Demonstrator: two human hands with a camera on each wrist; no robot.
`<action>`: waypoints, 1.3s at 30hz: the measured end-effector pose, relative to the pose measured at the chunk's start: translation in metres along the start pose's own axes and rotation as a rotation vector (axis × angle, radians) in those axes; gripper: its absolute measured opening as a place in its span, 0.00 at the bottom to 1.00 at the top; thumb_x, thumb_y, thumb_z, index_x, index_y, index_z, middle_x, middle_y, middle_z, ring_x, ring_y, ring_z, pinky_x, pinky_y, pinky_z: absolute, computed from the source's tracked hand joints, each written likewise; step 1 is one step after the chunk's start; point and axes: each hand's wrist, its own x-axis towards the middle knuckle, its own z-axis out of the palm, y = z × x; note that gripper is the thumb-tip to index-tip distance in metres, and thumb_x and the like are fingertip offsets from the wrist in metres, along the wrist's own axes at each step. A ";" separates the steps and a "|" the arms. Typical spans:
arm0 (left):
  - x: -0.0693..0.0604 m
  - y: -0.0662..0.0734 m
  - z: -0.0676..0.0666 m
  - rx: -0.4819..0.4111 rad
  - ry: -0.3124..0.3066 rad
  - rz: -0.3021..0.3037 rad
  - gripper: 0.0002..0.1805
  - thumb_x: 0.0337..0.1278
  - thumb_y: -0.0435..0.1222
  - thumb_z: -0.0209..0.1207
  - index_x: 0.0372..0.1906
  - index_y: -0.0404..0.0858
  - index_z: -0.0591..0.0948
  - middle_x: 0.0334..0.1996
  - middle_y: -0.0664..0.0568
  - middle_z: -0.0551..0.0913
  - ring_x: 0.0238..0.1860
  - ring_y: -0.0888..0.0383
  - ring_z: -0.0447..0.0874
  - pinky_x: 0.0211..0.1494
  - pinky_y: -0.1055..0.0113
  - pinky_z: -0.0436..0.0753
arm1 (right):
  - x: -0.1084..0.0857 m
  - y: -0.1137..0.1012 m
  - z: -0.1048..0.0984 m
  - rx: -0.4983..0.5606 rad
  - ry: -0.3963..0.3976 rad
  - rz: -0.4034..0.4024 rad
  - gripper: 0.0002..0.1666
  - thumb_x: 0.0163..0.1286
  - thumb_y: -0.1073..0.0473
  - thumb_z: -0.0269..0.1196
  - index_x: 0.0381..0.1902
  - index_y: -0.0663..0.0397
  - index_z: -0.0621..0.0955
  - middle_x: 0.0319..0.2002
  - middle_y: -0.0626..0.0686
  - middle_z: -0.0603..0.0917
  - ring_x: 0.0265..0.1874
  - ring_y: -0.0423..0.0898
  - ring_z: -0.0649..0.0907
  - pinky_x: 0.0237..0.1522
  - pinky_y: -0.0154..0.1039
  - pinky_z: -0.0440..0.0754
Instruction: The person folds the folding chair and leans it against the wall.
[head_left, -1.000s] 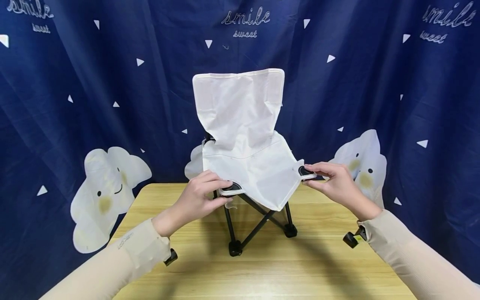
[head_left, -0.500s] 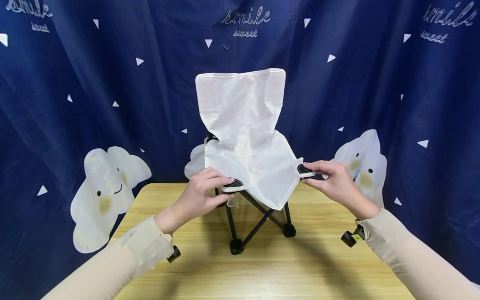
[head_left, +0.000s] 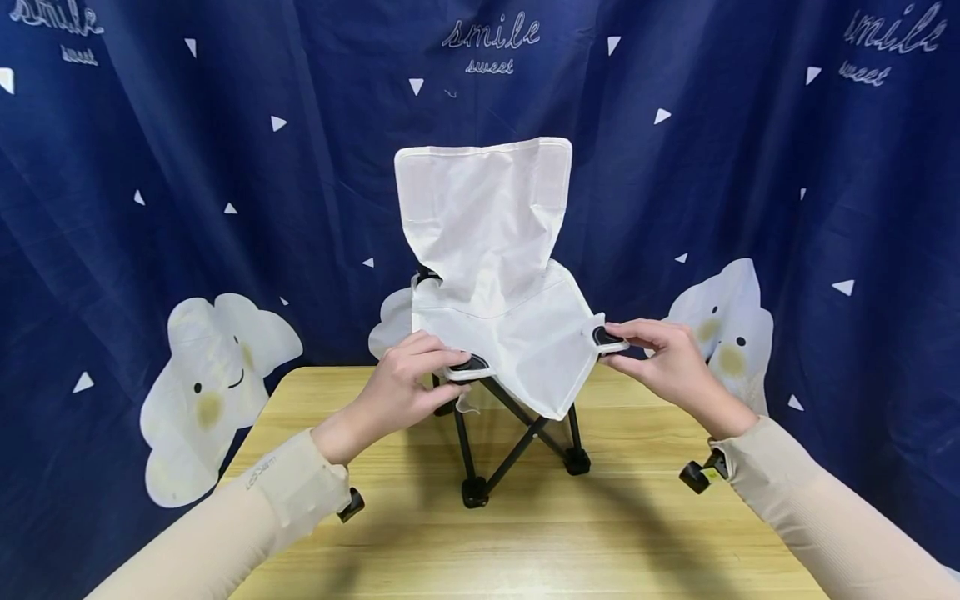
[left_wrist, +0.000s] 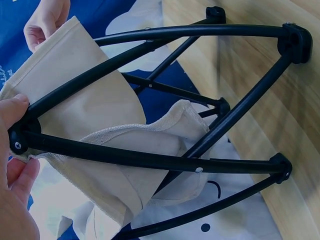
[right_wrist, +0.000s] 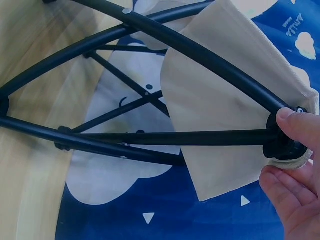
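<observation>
A small folding chair (head_left: 491, 325) with a white fabric seat and back and black crossed legs stands upright in the head view. My left hand (head_left: 401, 383) pinches its front left seat corner, thumb below and fingers on top. At the front right corner, my right hand (head_left: 675, 358) holds the black corner joint in the same manner. In the left wrist view, the left thumb and fingers (left_wrist: 15, 112) grip the joint where two black tubes meet under the fabric. The right wrist view has the right thumb (right_wrist: 298, 125) against the other black joint.
The chair's feet rest on a light wooden table (head_left: 525, 542). Behind it hangs a dark blue curtain (head_left: 337, 167) with white clouds, triangles and lettering. A small black device (head_left: 351, 505) sits at the left cuff, and another black device (head_left: 695, 477) at the right.
My left hand has shifted slightly right and up with its seat corner, and my right hand slightly left and up. The chair's back and front left foot have moved a little right.
</observation>
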 end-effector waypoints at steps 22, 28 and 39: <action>0.008 0.001 0.002 -0.002 0.008 -0.010 0.20 0.43 0.28 0.83 0.45 0.37 0.93 0.36 0.51 0.91 0.37 0.54 0.83 0.38 0.61 0.82 | 0.004 -0.005 0.001 -0.025 -0.001 0.010 0.28 0.42 0.85 0.81 0.44 0.71 0.91 0.39 0.67 0.93 0.47 0.19 0.85 0.50 0.20 0.84; 0.011 0.002 0.002 -0.001 0.001 -0.012 0.19 0.44 0.29 0.83 0.46 0.37 0.93 0.36 0.51 0.91 0.37 0.55 0.84 0.39 0.62 0.81 | 0.005 -0.005 0.002 -0.022 0.002 0.012 0.28 0.42 0.86 0.81 0.45 0.72 0.91 0.39 0.68 0.92 0.46 0.18 0.85 0.50 0.19 0.84; 0.015 0.002 0.006 -0.009 0.004 -0.014 0.19 0.45 0.30 0.83 0.46 0.38 0.93 0.37 0.51 0.91 0.39 0.54 0.85 0.41 0.60 0.83 | 0.007 -0.008 0.001 -0.028 0.015 0.036 0.27 0.43 0.87 0.79 0.44 0.76 0.90 0.41 0.70 0.91 0.47 0.15 0.83 0.50 0.19 0.84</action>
